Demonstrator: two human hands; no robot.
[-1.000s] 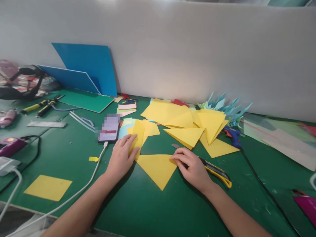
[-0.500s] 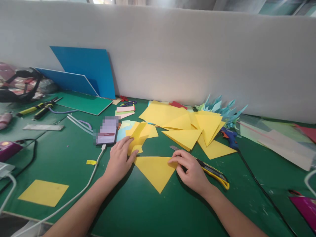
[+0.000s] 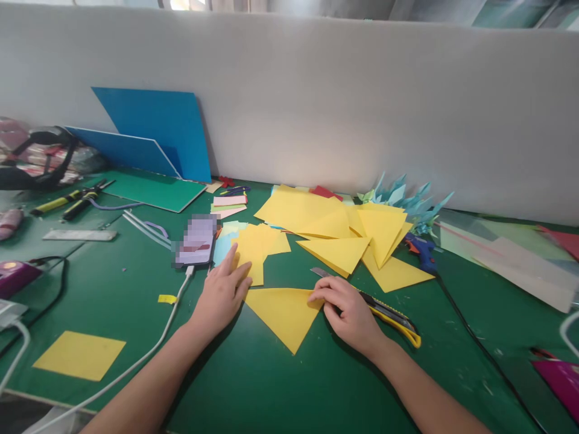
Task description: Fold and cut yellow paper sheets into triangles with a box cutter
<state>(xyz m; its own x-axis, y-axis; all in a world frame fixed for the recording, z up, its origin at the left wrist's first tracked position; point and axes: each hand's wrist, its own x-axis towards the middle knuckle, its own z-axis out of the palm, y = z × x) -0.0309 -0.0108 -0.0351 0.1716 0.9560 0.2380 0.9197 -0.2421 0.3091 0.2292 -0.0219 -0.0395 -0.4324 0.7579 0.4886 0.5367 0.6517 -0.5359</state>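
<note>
My left hand (image 3: 222, 288) lies with its fingers spread at the edge of some yellow paper pieces (image 3: 254, 256). My right hand (image 3: 346, 307) has its fingertips closed at the right corner of a folded yellow paper triangle (image 3: 287, 316), whose point faces me. A yellow-and-black utility knife (image 3: 393, 319) runs behind my right hand, its blade showing beyond the fingers; the hand hides its middle. More folded yellow paper triangles (image 3: 337, 252) lie just past it.
A phone (image 3: 196, 241) on a white cable is at the left. Large yellow sheets (image 3: 303, 211), blue folded-paper spikes (image 3: 407, 196) and a blue glue gun (image 3: 423, 252) are farther back. Blue boards (image 3: 158, 129) lean on the partition. A yellow sheet (image 3: 79, 355) lies near left.
My left hand has let go of a yellow strip, which now lies flat on the other pieces, and its fingers have spread. My right hand and the triangle stay in place.
</note>
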